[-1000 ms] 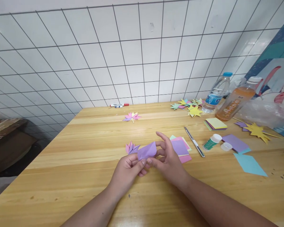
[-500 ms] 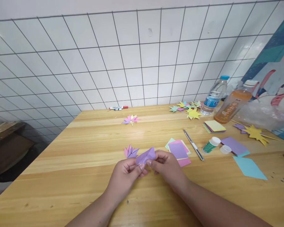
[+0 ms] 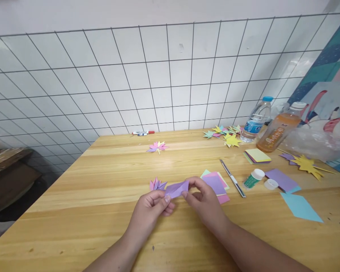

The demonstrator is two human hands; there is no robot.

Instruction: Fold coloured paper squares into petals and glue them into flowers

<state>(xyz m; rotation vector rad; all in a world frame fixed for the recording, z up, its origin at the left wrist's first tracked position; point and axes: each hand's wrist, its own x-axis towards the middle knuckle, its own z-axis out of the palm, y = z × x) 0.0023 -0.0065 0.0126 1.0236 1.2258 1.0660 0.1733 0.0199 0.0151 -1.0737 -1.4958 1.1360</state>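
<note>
A folded piece of purple paper (image 3: pixel 176 189) is held just above the table between my two hands. My left hand (image 3: pixel 154 206) pinches its left end, thumb on top. At the right end, my right hand (image 3: pixel 202 196) grips the paper between thumb and forefinger. Just behind my left hand lies a folded pink and purple paper piece (image 3: pixel 158 184), its points fanned out. Beside my right hand is a loose pile of coloured paper squares (image 3: pixel 214 183), purple on top, partly covered by that hand.
A utility knife (image 3: pixel 232 178), a glue stick (image 3: pixel 254 178) and its cap (image 3: pixel 271 184) lie to the right. Beyond are a paper stack (image 3: pixel 257 156), a water bottle (image 3: pixel 255 121), an orange drink bottle (image 3: pixel 282 127) and yellow paper leaves (image 3: pixel 231 140). Markers (image 3: pixel 143 133) lie by the wall.
My right fingers have shifted along the purple paper's right end, and the paper now lies flatter and more stretched between my hands. The whole view has tilted slightly upward.
</note>
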